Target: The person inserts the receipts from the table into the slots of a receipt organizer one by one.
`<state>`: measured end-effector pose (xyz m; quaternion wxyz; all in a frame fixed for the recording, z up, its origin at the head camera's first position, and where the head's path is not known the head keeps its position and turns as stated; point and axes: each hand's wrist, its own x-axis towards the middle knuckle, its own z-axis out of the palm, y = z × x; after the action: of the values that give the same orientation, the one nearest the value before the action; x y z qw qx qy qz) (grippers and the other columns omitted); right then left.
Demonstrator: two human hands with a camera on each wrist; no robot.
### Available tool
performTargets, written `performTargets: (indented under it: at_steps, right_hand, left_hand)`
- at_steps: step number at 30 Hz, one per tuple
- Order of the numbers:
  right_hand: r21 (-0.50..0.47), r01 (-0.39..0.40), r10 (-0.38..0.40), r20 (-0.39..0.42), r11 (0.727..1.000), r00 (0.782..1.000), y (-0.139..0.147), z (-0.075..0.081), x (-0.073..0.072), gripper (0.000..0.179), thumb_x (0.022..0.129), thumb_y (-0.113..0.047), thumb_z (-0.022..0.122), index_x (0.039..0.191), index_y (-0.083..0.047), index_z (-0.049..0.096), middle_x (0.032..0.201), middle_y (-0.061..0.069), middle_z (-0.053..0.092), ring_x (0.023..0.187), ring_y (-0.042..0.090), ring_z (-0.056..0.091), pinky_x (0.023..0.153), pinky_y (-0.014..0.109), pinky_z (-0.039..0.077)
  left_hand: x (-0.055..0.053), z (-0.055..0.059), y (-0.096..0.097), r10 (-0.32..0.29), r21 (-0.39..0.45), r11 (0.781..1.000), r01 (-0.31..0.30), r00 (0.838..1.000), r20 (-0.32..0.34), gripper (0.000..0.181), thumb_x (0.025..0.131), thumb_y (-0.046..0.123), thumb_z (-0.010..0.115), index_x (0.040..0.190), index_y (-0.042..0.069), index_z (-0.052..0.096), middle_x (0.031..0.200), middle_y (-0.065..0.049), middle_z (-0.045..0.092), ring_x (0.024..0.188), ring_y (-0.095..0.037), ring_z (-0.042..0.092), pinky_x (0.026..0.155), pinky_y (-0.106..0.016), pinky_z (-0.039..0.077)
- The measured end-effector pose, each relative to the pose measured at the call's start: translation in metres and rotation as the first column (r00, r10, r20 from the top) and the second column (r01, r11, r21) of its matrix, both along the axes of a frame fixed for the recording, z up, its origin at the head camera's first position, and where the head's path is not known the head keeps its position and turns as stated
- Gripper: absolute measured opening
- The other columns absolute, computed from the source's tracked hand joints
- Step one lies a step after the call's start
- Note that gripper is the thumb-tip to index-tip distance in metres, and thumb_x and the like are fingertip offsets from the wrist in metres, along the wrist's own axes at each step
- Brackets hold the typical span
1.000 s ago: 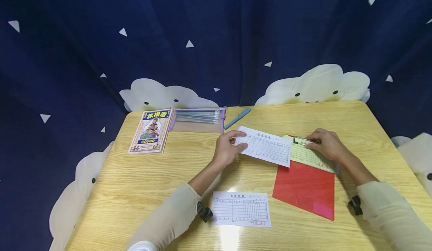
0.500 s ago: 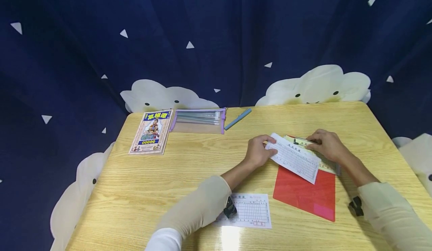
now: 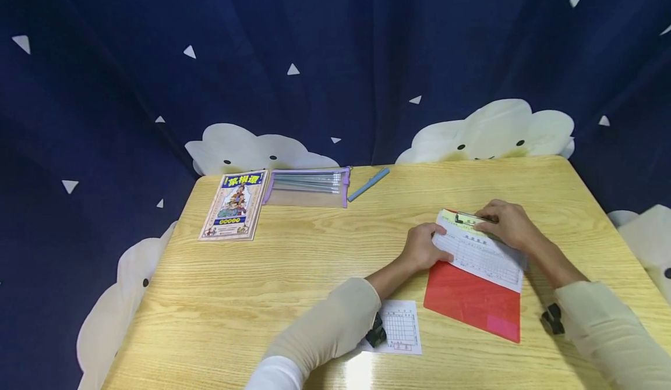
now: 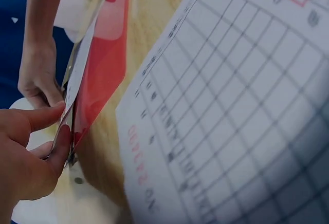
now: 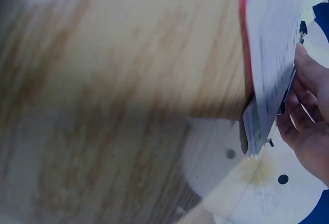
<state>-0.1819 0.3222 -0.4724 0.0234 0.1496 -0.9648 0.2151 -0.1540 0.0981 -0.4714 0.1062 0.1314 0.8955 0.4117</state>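
Note:
In the head view my left hand [image 3: 423, 248] pinches the left edge of a white printed form [image 3: 484, 257], thumb on top. The sheet lies over a red clipboard [image 3: 461, 297], covering most of a yellow form [image 3: 449, 217] there. My right hand [image 3: 509, 224] grips the metal clip [image 3: 466, 219] at the clipboard's top edge. Seen from the left wrist, thumb and fingers of my left hand [image 4: 36, 149] close on the paper and board edge. The right wrist view shows the fingers of my right hand [image 5: 311, 108] at the clip, beside a stack of sheets.
Another white form [image 3: 402, 325] with a red stamp lies near the front, partly under my left forearm. At the back left are a comic-covered book [image 3: 233, 205], a purple-edged mesh pencil pouch [image 3: 308, 188] and a blue pen [image 3: 369, 184]. A dark curtain [image 3: 335, 58] hangs behind the table.
My left hand has carried the white form rightward and down onto the clipboard, over the yellow form. My right hand has stayed at the clip.

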Motion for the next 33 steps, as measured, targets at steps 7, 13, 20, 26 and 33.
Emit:
performTargets:
  at_steps: [7,13,20,26,33]
  right_hand:
    - [-0.013,0.018,-0.018,0.024,1.0,1.0,0.0,0.001,-0.001,0.026,0.08,-0.015,0.075,0.101,-0.001,0.071,0.092,0.011,0.065,0.075,0.019,0.052,0.063,0.027,0.039]
    - [-0.011,0.015,-0.015,0.009,1.0,1.0,0.0,-0.001,0.001,0.025,0.081,-0.015,0.074,0.101,-0.001,0.071,0.095,0.013,0.066,0.082,0.025,0.059,0.067,0.034,0.044]
    - [-0.008,-0.031,0.031,-0.042,0.999,0.999,-0.001,-0.003,0.004,0.026,0.082,-0.012,0.072,0.102,0.004,0.069,0.097,0.016,0.065,0.086,0.03,0.061,0.071,0.044,0.048]
    - [0.001,-0.053,0.053,-0.058,0.999,0.997,-0.002,-0.002,0.003,0.025,0.085,-0.012,0.069,0.103,0.005,0.068,0.099,0.018,0.064,0.092,0.036,0.061,0.079,0.052,0.048]
    - [0.018,-0.066,0.067,-0.054,0.998,0.996,-0.001,-0.002,0.004,0.024,0.086,-0.011,0.068,0.103,0.005,0.069,0.1,0.019,0.064,0.093,0.038,0.061,0.08,0.053,0.047]
  left_hand:
    - [0.002,-0.004,0.008,0.012,-0.018,1.0,-0.012,1.0,-0.005,0.058,0.058,0.011,0.091,0.111,0.011,0.067,0.113,-0.001,0.066,0.107,-0.008,0.057,0.094,-0.013,0.041]
    - [0.002,-0.006,0.011,0.011,-0.033,0.999,-0.012,1.0,-0.024,0.063,0.056,0.009,0.091,0.115,0.011,0.066,0.114,0.0,0.065,0.11,-0.01,0.055,0.096,-0.014,0.039]
    - [0.0,-0.006,0.011,0.004,-0.049,0.999,-0.006,0.999,-0.046,0.062,0.059,0.007,0.088,0.116,0.01,0.065,0.114,0.0,0.065,0.11,-0.01,0.057,0.096,-0.014,0.04]
    - [-0.003,-0.004,0.011,-0.003,-0.085,0.996,-0.001,0.999,-0.049,0.06,0.062,0.01,0.088,0.117,0.012,0.065,0.118,0.0,0.064,0.114,-0.011,0.055,0.099,-0.015,0.038]
    - [-0.004,-0.006,0.009,-0.015,-0.08,0.997,0.009,0.997,-0.075,0.057,0.062,0.012,0.087,0.115,0.012,0.066,0.115,0.001,0.066,0.11,-0.01,0.057,0.097,-0.015,0.038]
